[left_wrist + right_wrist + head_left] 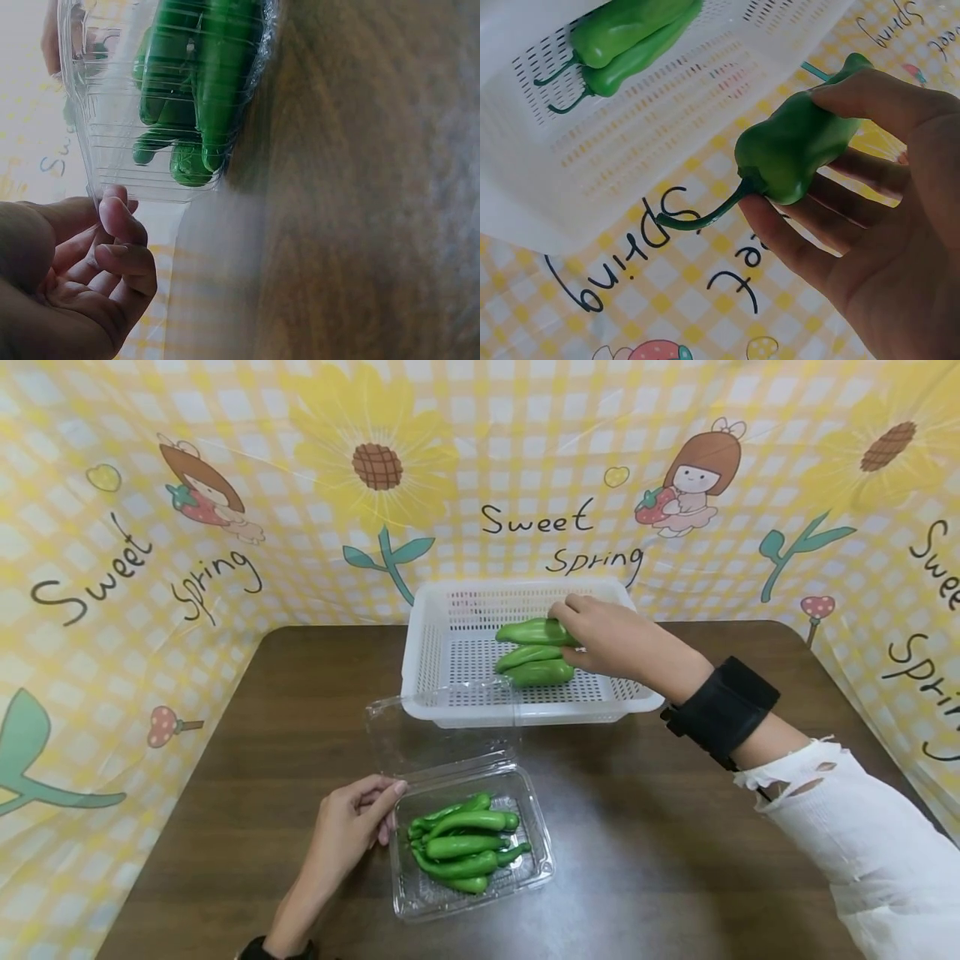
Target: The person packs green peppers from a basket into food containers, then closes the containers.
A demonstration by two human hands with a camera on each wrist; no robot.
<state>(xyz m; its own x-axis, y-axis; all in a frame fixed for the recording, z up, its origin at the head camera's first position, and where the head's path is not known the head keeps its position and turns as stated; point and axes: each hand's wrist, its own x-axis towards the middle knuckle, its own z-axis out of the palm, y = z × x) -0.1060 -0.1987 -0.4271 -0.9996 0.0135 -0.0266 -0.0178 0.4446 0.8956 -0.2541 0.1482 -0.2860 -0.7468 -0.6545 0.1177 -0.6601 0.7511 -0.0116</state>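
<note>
The right hand [611, 639], arm outstretched, grips a glossy green pepper [795, 146] over the white perforated basket [450, 702] at the desk's far edge. The left hand [348, 831], fingers loosely curled, seems to touch the clear ribbed plastic box [536, 872] of peppers near the front edge.

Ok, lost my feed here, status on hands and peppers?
Right hand holds a pepper over the basket. Left hand touches the clear box. Nothing in the way.

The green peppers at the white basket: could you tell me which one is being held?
The topmost pepper, gripped by the right hand; the two below it lie loose in the basket.
</note>
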